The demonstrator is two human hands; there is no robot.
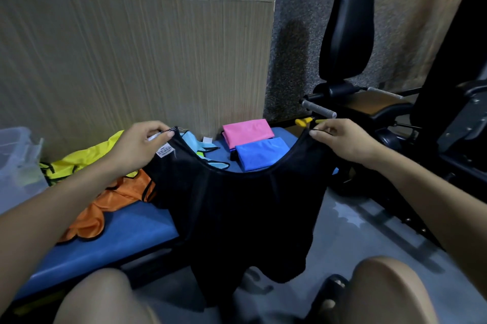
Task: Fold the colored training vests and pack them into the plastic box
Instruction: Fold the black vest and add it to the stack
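A black vest (237,207) hangs in the centre of the frame, held up by its two shoulder straps so that its neck opening faces up and its long axis runs straight down toward the floor between the person's knees. The left hand (139,144) pinches the left strap, where a small white label (165,152) shows; the right hand (342,139) pinches the right strap between thumb and fingers. The neckline sags in a curve between them. The cloth is dark, thin and limp, with its lower edge crumpled. Behind it on the blue worktop (110,242) lie an orange vest (110,202) and a yellow vest (87,160), both loose, at middle left, a light blue vest (200,147), and folded pink (247,132) and blue (261,153) vests side by side. The clear plastic box (15,160) stands at the left edge.
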